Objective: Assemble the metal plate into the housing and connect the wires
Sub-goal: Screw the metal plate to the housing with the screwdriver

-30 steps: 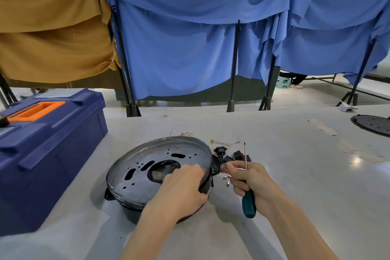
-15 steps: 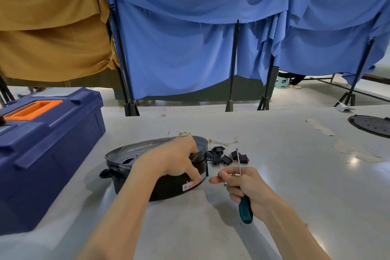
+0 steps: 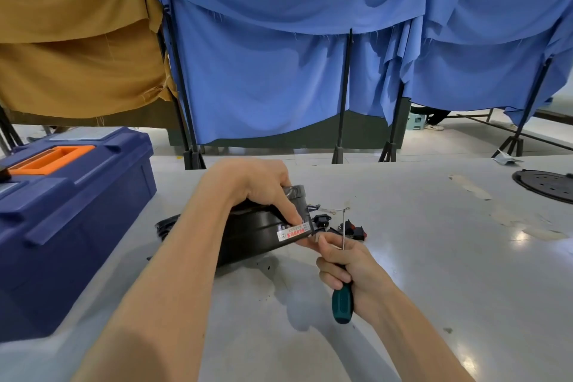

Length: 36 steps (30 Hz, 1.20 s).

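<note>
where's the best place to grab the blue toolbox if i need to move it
Take the toolbox by its orange handle, reaching down from above. The handle lies flat in a recess at the middle of the lid, so a lift there would probably keep it level. The smooth, tall side walls show little to hold. Whether its latches are shut cannot be told.
</note>
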Tool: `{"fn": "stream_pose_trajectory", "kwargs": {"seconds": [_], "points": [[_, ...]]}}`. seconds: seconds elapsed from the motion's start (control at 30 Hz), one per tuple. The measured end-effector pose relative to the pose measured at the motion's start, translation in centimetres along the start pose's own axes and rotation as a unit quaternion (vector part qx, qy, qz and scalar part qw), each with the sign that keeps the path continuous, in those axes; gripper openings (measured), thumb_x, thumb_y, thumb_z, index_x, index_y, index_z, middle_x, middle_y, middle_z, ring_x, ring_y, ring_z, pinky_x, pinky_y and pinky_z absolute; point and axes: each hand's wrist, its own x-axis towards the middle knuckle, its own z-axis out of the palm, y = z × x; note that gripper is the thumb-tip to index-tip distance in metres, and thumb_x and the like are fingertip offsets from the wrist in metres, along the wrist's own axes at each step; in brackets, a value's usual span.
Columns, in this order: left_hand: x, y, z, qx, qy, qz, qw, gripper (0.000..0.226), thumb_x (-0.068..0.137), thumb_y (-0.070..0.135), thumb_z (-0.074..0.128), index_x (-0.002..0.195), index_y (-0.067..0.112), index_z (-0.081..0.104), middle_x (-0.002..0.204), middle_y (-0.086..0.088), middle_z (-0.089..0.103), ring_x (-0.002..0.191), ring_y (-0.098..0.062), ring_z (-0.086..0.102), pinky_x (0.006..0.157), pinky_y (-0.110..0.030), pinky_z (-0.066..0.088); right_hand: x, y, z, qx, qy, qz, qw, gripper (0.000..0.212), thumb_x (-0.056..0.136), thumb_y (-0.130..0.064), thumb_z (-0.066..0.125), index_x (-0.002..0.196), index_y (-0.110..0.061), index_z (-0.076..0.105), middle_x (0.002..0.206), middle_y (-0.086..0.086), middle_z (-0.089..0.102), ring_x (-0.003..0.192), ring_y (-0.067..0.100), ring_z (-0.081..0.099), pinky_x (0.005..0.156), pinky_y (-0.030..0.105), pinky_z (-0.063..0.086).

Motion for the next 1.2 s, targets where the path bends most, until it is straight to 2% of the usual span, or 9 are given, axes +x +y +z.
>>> {"fn": "stream_pose_trajectory", "kwargs": {"seconds": [0.13,0.23,0.37,0.47,0.63,0.77,0.93,1.03,1.2], "points": [[-0.1,0.1,-0.4,0.009,-0.007,0.005,1.000,0.040,0.071,0.043,0.081,0.101,0.016,0.072,0.090,-0.001,0.074,0.086,-0.023,0.071,0.085,-0.042,0.058,0.2,0.2,0.2,0.042,-0.008,-0.003,0.999,0.024,0.081,-0.008,0.062,0.100,0.007,0.061,0.112,0.028,0.068,0.032,0.003,0.026,0.033,0.016,0.032],[-0.1,0.0,0.2,0.018,-0.004,0.012,1.000,0.046,0.069,0.047,0.082,0.103,0.018,0.072,0.091,0.000,0.074,0.084,-0.020,0.071,0.085,-0.040,0.058,0.0,0.2,0.4,0.080,-0.008,0.009,0.997,0.016,0.081,-0.005,0.061,0.086,0.007,0.070,0.101,0.025,0.071,0.032,0.002,0.026,0.032,0.015,0.031],[-0.4,-0.1,0.9,0.009,0.012,0.009,1.000,0.070,0.049,0.055,0.089,0.101,0.012,0.072,0.086,0.004,0.073,0.081,-0.018,0.068,0.088,-0.038,0.056,-0.1,0.0,0.9,0.108,0.005,0.009,0.994,0.012,0.079,-0.002,0.058,0.077,0.005,0.069,0.067,0.010,0.067,0.030,0.002,0.027,0.030,0.015,0.029],[-0.5,0.1,1.8,0.010,0.038,0.006,0.999,0.078,0.042,0.054,0.092,0.094,0.003,0.063,0.081,-0.003,0.065,0.070,-0.018,0.057,0.070,-0.034,0.053,-0.1,0.0,1.0,0.114,0.014,0.011,0.993,0.017,0.080,-0.003,0.056,0.070,0.002,0.069,0.051,0.001,0.056,0.029,0.001,0.027,0.029,0.015,0.028],[-0.2,0.9,3.6,0.009,0.054,0.003,0.998,0.067,0.050,0.041,0.094,0.093,0.009,0.053,0.090,-0.005,0.062,0.073,-0.015,0.056,0.061,-0.029,0.049,-0.1,0.2,0.7,0.093,0.020,0.011,0.995,0.023,0.080,-0.006,0.057,0.063,-0.001,0.071,0.051,0.000,0.058,0.028,0.002,0.027,0.030,0.015,0.028],[0.2,1.0,4.8,0.029,0.079,-0.001,0.996,0.061,0.055,0.035,0.092,0.083,0.021,0.040,0.087,0.001,0.053,0.071,-0.011,0.051,0.053,-0.024,0.042,0.1,0.4,0.4,0.090,0.035,0.017,0.995,0.012,0.079,-0.005,0.058,0.073,0.003,0.064,0.049,0.001,0.057,0.029,0.002,0.025,0.030,0.015,0.028],[0.4,1.1,6.6,0.070,0.133,-0.009,0.989,0.073,0.055,0.047,0.091,0.090,0.014,0.036,0.080,0.002,0.042,0.071,-0.015,0.044,0.064,-0.031,0.041,0.2,0.6,0.2,0.043,0.069,0.029,0.996,0.019,0.075,-0.009,0.061,0.063,-0.002,0.073,0.040,0.000,0.035,0.029,0.006,0.026,0.033,0.017,0.030],[0.4,1.3,7.4,0.100,0.160,-0.012,0.982,0.075,0.055,0.043,0.091,0.096,0.016,0.034,0.077,0.005,0.036,0.081,-0.020,0.044,0.067,-0.034,0.038,0.1,0.6,0.4,0.073,0.054,0.023,0.996,0.015,0.076,-0.007,0.060,0.065,0.001,0.067,0.045,0.001,0.050,0.029,0.003,0.026,0.031,0.016,0.029],[0.6,0.8,6.7,0.101,0.155,-0.016,0.983,0.060,0.056,0.034,0.087,0.082,0.021,0.035,0.079,0.004,0.041,0.072,-0.015,0.045,0.061,-0.031,0.038,0.0,0.7,0.7,0.088,0.036,0.023,0.995,0.010,0.077,-0.005,0.059,0.076,0.004,0.063,0.051,0.001,0.057,0.029,0.002,0.025,0.030,0.015,0.029]]}}
